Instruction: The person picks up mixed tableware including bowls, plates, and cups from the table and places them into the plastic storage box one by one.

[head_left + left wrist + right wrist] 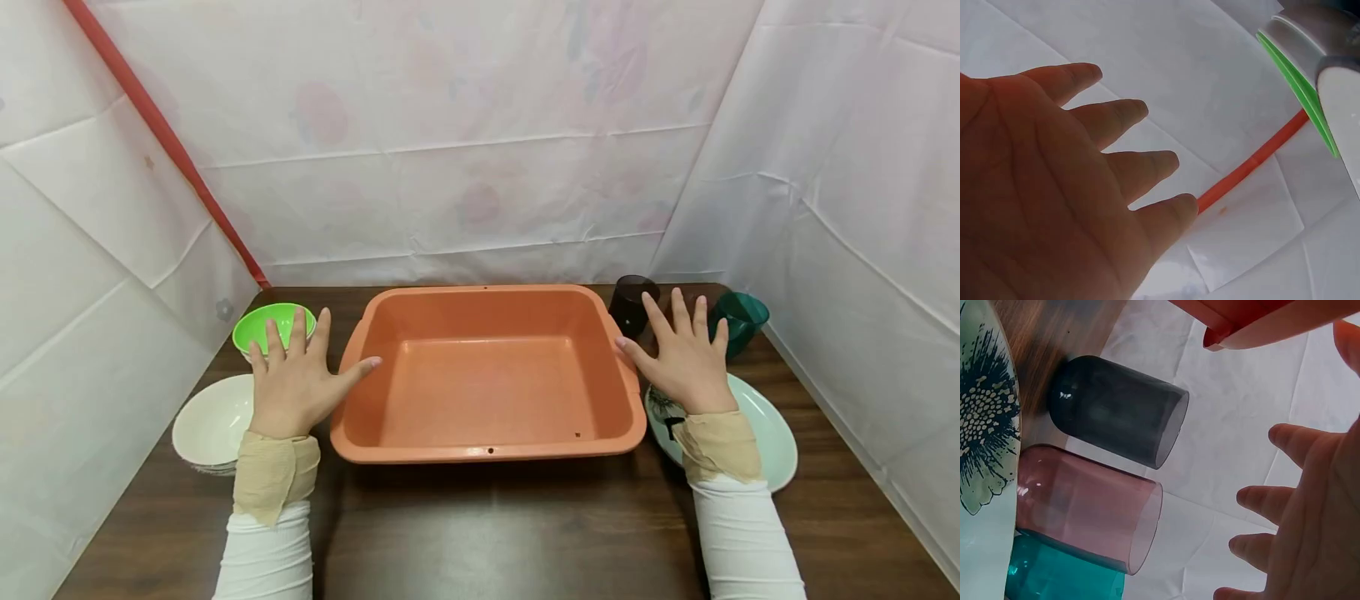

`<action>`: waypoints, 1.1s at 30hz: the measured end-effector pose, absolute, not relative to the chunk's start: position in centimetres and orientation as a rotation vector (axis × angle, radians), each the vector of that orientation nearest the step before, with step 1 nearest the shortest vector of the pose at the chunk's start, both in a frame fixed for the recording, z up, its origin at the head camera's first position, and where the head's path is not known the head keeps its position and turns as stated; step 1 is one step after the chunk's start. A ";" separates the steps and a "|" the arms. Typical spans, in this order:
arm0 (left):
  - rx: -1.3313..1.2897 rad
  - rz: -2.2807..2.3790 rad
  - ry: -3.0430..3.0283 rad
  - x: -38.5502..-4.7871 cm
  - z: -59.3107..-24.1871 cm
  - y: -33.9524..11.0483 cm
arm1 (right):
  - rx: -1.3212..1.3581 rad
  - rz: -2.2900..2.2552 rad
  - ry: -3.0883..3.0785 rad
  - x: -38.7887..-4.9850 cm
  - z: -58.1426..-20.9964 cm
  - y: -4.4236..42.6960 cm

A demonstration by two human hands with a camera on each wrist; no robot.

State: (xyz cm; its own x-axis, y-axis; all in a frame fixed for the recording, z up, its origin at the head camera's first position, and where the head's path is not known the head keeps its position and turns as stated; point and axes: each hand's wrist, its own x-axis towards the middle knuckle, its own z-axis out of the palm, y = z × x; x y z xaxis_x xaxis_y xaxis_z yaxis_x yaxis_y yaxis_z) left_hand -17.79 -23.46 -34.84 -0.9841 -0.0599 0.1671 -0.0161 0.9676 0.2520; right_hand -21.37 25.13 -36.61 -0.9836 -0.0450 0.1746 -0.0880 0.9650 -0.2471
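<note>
left hand (295, 383) and right hand (686, 367) both have fingers (297, 331) spread wide, gripping nothing. orange tub (487, 392) sits between them on the surface (487, 533); a careless right-hand sweep could topple the 3 cups (1088, 509) (they're standing close together).

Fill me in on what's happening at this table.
A person is holding both hands spread over the table, gripping nothing. The orange basin stands in the middle. The left hand is near the green bowl and white bowls on that side; the right hand is above a pale flowered plate, with a dark cup, a pink cup and a teal cup beyond it.
</note>
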 end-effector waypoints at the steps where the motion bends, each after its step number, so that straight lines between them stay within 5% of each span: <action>1: 0.052 -0.374 -2.944 -17.8 -34.8 -23.5 | 0.099 0.380 -2.942 -21.4 -36.6 25.1; 33: -0.196 -0.703 -2.932 -18.5 -34.5 -24.5 | 0.071 0.494 -2.893 -19.3 -35.1 31.4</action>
State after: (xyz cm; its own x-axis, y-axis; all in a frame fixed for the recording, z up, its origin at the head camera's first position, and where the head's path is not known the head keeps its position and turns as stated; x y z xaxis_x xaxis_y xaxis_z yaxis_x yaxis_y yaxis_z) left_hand -18.48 -24.47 -34.46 -0.9844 0.0973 0.1465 0.1532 0.8838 0.4421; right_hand -19.26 31.42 -35.06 -0.9776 -0.0126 0.2099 -0.0815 0.9428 -0.3232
